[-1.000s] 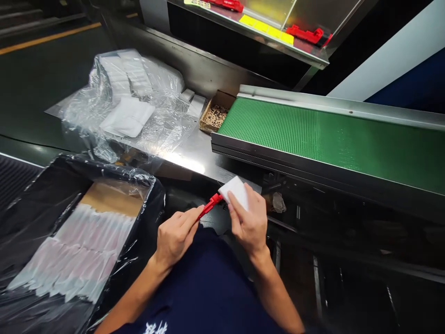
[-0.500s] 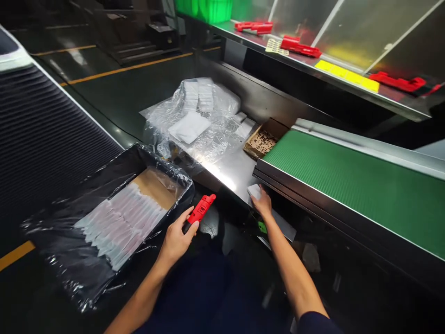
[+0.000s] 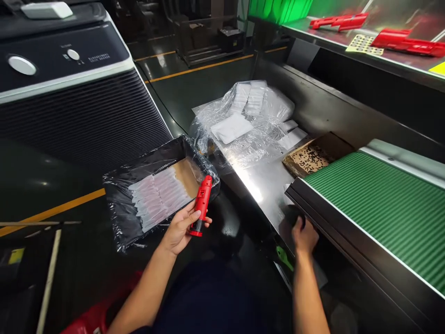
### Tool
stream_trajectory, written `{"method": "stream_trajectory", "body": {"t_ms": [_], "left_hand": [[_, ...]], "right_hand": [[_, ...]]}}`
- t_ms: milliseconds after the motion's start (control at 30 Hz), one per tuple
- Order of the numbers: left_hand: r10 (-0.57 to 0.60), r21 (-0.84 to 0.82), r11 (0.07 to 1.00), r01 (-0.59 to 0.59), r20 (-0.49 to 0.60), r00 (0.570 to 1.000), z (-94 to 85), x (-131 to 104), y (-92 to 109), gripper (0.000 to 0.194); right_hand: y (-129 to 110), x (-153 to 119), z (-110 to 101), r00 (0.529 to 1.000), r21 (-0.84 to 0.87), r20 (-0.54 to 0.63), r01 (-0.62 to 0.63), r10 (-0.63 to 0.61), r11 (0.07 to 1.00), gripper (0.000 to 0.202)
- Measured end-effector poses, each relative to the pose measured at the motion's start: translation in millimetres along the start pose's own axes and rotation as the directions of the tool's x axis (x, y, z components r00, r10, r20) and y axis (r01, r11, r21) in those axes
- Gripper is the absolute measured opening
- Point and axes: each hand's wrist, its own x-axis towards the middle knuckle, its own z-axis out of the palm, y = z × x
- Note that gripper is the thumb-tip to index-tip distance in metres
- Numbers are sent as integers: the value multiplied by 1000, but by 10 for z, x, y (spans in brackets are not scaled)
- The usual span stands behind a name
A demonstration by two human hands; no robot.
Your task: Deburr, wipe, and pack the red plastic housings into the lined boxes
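Observation:
My left hand [image 3: 181, 228] is closed round the black lower end of a red device [image 3: 203, 199], held upright near the plastic-lined box [image 3: 121, 195]. In that box lie rows of wrapped pinkish-white packets [image 3: 158, 197]. My right hand [image 3: 305, 235] is beside the dark end of the green conveyor [image 3: 368, 199], over the metal table's edge. Its fingers are curled and blurred at a dark, rounded thing that I cannot make out. White sheets [image 3: 232, 128] rest on clear plastic on the metal table [image 3: 267, 178].
A carton of small dark pieces [image 3: 309, 157] stands by the conveyor's end. Red parts [image 3: 339, 22] and a perforated yellowish sheet [image 3: 365, 44] lie on the upper shelf. At the left is a dark ribbed machine [image 3: 79, 111]. A green tool [image 3: 284, 257] hangs below the table.
The view has swung left. My left hand has turned the red device more upright. The small white piece that was in my right hand no longer shows there, and that hand is now under the conveyor's end.

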Motion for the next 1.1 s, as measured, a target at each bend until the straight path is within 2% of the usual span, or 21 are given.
{"method": "stream_trajectory", "body": {"t_ms": [67, 100, 167, 200, 267, 333, 400, 467, 533, 567, 667, 700, 767, 867, 933, 1100], "left_hand": [[38, -23, 999, -39, -24, 999, 92, -27, -6, 53], [53, -36, 998, -54, -33, 998, 143, -46, -13, 51], [79, -60, 995, -82, -52, 996, 248, -94, -36, 46], [90, -72, 993, -94, -60, 994, 299, -124, -51, 42], [108, -93, 989, -115, -71, 992, 395, -197, -89, 34], [128, -95, 986, -135, -75, 989, 480, -287, -140, 31], [154, -77, 984, -159, -75, 985, 558, -387, -209, 33], [194, -53, 979, -199, -78, 978, 628, -489, -303, 41], [252, -42, 966, -256, -89, 964, 696, -583, -427, 48], [285, -39, 956, -290, -95, 954, 729, -626, -499, 51], [369, -25, 927, -373, -95, 924, 827, -752, -739, 56], [388, -19, 920, -391, -85, 918, 858, -794, -819, 58], [414, -16, 909, -416, -57, 908, 907, -877, -967, 62], [467, -31, 883, -469, -60, 882, 941, -989, -1133, 59], [498, -36, 864, -502, -82, 863, 936, -1050, -1198, 56], [488, -19, 873, -488, 0, 873, 874, -1161, -1259, 41]], "right_hand": [[333, -468, -68, 993, 94, -111, -25, 35, 995, 37], [518, -693, -77, 985, 143, -138, -83, 103, 986, 35], [861, -1050, -58, 967, 119, -57, -238, 246, 964, 34], [997, -1169, -39, 963, 97, -1, -269, 270, 958, 35], [1164, -1300, -4, 959, 65, 90, -276, 270, 959, 37], [1184, -1345, 4, 966, 84, 129, -235, 223, 968, 38], [1068, -1371, -43, 963, 123, 192, -215, 190, 969, 36], [828, -1405, -160, 934, 237, 330, -223, 137, 946, 34], [485, -1433, -336, 871, 450, 492, -242, -12, 859, 36], [291, -1436, -435, 840, 580, 526, -241, -132, 778, 39], [-269, -1402, -702, 792, 847, 436, -200, -428, 492, 53], [-415, -1385, -766, 784, 882, 405, -200, -470, 427, 54], [-605, -1372, -844, 771, 892, 425, -268, -474, 363, 46], [-648, -1430, -868, 761, 838, 541, -447, -359, 314, 39], [-588, -1502, -865, 748, 809, 585, -511, -315, 290, 40], [-524, -1622, -913, 660, 792, 607, -544, -442, 277, 35]]}}
